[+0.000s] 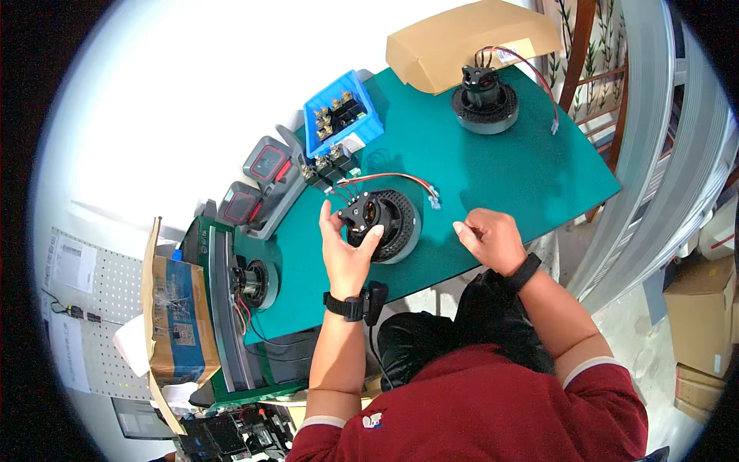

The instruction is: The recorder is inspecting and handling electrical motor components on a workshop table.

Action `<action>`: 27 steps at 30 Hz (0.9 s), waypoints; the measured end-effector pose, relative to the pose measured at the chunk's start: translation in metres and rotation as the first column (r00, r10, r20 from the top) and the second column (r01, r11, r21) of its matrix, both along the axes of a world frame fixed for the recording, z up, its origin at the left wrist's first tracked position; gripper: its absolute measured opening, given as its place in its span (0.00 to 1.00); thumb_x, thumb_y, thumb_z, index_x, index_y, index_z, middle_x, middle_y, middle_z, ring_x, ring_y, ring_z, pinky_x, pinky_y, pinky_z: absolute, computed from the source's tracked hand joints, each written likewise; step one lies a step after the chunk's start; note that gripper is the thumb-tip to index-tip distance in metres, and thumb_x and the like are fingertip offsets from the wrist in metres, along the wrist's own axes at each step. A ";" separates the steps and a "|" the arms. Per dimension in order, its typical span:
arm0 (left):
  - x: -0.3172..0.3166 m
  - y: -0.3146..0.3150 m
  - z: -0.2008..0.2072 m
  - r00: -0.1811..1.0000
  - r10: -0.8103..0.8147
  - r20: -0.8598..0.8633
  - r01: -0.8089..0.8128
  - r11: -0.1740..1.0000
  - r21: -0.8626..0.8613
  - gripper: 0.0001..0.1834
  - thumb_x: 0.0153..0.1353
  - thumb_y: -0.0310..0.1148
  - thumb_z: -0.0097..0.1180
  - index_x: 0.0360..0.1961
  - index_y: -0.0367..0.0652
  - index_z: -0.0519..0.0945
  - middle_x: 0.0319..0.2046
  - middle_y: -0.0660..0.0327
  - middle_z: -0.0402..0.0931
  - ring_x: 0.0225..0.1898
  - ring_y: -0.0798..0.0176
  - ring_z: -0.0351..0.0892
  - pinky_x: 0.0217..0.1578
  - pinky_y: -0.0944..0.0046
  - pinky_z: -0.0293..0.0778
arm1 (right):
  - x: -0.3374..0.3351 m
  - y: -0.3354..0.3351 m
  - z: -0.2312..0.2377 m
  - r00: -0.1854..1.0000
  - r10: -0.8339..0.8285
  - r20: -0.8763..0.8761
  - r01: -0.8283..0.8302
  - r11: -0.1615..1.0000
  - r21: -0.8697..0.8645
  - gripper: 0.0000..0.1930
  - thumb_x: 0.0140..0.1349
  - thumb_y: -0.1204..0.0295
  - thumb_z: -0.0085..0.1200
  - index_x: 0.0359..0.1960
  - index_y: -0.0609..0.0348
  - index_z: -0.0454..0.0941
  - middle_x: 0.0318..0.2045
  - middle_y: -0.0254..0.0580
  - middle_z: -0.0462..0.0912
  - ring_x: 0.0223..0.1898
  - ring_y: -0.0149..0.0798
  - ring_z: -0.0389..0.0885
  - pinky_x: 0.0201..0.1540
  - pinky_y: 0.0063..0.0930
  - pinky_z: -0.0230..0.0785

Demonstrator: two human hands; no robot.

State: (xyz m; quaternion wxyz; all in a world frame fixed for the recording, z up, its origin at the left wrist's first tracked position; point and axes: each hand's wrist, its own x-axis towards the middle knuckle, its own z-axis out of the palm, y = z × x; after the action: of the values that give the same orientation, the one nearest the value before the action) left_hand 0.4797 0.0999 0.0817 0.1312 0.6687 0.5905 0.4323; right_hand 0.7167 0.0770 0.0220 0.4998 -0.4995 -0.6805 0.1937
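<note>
My left hand (pixel 349 256) is closed around the top of a round black motor (pixel 402 225), its thumb and fingers on opposite sides of the black head. The motor has a honeycomb-like mesh rim over a grey base and stands tilted on the green mat. From its head, red, yellow and dark wires (pixel 392 175) arc right to pale connectors (pixel 436 202). To the right, my right hand (pixel 493 240) is held apart from the motor near the mat's front edge. Its fingers are curled in with the thumb pointing left; whatever they may hold is hidden.
A similar motor (pixel 485 108) stands at the far right before a cardboard box (pixel 462 46). Another motor (pixel 264 283) lies at the left. A blue bin (pixel 363 127) holds small black parts with brass tops; several more (pixel 331 165) sit beside it. A grey tool case (pixel 285 202) adjoins them.
</note>
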 end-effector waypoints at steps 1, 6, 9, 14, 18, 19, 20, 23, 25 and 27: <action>0.000 0.002 0.000 0.998 -0.034 0.052 0.034 0.999 -0.004 0.46 0.42 0.29 0.69 0.60 0.34 0.55 0.47 0.48 0.70 0.48 0.54 0.71 0.49 0.61 0.67 | -0.001 0.001 -0.002 1.000 -0.004 -0.001 0.004 1.000 0.002 0.14 0.54 0.66 0.54 0.16 0.60 0.69 0.17 0.48 0.70 0.20 0.53 0.71 0.21 0.41 0.62; -0.001 0.002 0.003 0.981 -0.102 0.164 0.107 0.994 -0.023 0.40 0.47 0.22 0.63 0.60 0.34 0.55 0.42 0.55 0.73 0.42 0.63 0.74 0.46 0.66 0.69 | -0.001 0.000 0.000 1.000 -0.014 0.007 0.014 1.000 -0.012 0.14 0.55 0.66 0.54 0.17 0.60 0.70 0.17 0.47 0.71 0.21 0.53 0.72 0.22 0.40 0.63; -0.007 -0.001 0.004 0.943 -0.167 0.287 0.180 0.984 -0.018 0.41 0.47 0.22 0.63 0.60 0.35 0.54 0.43 0.54 0.73 0.44 0.63 0.74 0.47 0.65 0.69 | -0.001 0.001 0.001 0.999 -0.021 -0.032 0.021 1.000 -0.022 0.14 0.55 0.66 0.54 0.17 0.61 0.70 0.17 0.48 0.72 0.21 0.53 0.72 0.22 0.40 0.63; -0.029 -0.006 0.005 0.873 -0.204 0.443 0.255 0.965 -0.060 0.44 0.43 0.19 0.64 0.61 0.38 0.54 0.44 0.55 0.72 0.44 0.63 0.73 0.48 0.65 0.67 | -0.002 0.001 0.002 0.999 -0.012 -0.049 0.011 1.000 -0.029 0.14 0.55 0.67 0.54 0.16 0.62 0.70 0.17 0.48 0.72 0.20 0.52 0.73 0.23 0.40 0.63; -0.051 -0.014 0.009 0.885 -0.204 0.418 0.283 0.949 -0.136 0.44 0.43 0.19 0.64 0.61 0.38 0.55 0.46 0.55 0.71 0.47 0.62 0.72 0.51 0.63 0.65 | -0.001 0.001 0.000 0.999 -0.020 -0.031 0.020 1.000 -0.010 0.14 0.55 0.67 0.54 0.16 0.62 0.70 0.17 0.47 0.72 0.20 0.52 0.72 0.22 0.39 0.63; -0.056 -0.017 0.012 0.892 -0.212 0.400 0.294 0.943 -0.156 0.44 0.42 0.19 0.65 0.61 0.38 0.55 0.47 0.54 0.71 0.48 0.61 0.72 0.53 0.63 0.65 | -0.001 0.000 -0.001 0.999 -0.031 -0.036 0.031 0.999 -0.011 0.14 0.55 0.67 0.54 0.16 0.61 0.70 0.17 0.47 0.73 0.19 0.51 0.72 0.22 0.38 0.63; -0.060 -0.018 0.013 0.894 -0.204 0.399 0.286 0.945 -0.157 0.44 0.42 0.19 0.65 0.61 0.38 0.55 0.47 0.54 0.71 0.48 0.61 0.72 0.53 0.63 0.65 | -0.001 0.000 -0.002 0.998 -0.042 -0.042 0.042 0.999 -0.012 0.14 0.55 0.68 0.55 0.17 0.61 0.70 0.17 0.47 0.73 0.19 0.50 0.72 0.21 0.37 0.63; -0.075 -0.020 0.016 0.888 -0.242 0.391 0.329 0.928 -0.174 0.45 0.42 0.18 0.65 0.62 0.38 0.55 0.50 0.54 0.69 0.49 0.60 0.71 0.54 0.62 0.64 | -0.004 -0.002 -0.001 0.992 -0.071 -0.105 0.067 0.997 -0.036 0.12 0.54 0.68 0.56 0.18 0.60 0.71 0.16 0.46 0.73 0.16 0.46 0.72 0.19 0.34 0.62; -0.082 -0.020 0.017 0.877 -0.274 0.395 0.379 0.899 -0.219 0.46 0.41 0.18 0.64 0.62 0.38 0.54 0.52 0.53 0.68 0.52 0.59 0.70 0.56 0.61 0.62 | -0.004 -0.002 -0.003 0.990 -0.076 -0.115 0.071 0.997 -0.043 0.11 0.53 0.68 0.57 0.19 0.59 0.72 0.16 0.45 0.73 0.15 0.44 0.71 0.19 0.33 0.62; -0.091 -0.017 0.019 0.863 -0.300 0.407 0.419 0.874 -0.245 0.46 0.41 0.18 0.64 0.62 0.38 0.55 0.53 0.54 0.67 0.53 0.60 0.69 0.56 0.61 0.62 | -0.005 -0.001 -0.004 0.989 -0.083 -0.125 0.078 0.996 -0.050 0.11 0.53 0.68 0.57 0.19 0.59 0.72 0.15 0.44 0.72 0.14 0.42 0.71 0.18 0.31 0.61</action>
State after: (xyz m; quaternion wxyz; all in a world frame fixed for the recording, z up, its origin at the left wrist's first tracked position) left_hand 0.3886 0.0827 0.1007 0.4239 0.6474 0.4826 0.4102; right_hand 0.7120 0.0757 0.0182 0.5382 -0.5243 -0.6221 0.2201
